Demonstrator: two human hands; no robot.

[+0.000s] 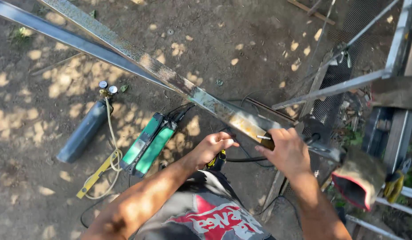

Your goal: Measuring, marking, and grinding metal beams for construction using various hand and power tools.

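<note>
The right hand [288,151] is gripping the rusty bar's [179,82] end; the left hand [213,146] is hanging beside it, fingers loosely curled, holding nothing.

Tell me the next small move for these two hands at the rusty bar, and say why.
Probably bring the left hand up onto the rusty bar to steady it. Only the right hand grips the bar's end, beside a small pale stick, while the left hangs just below, touching nothing that shows.

R hand [288,151] grips rusty bar [201,100] end | L hand [213,146] curled just below | welder [148,144] on dirt
</note>
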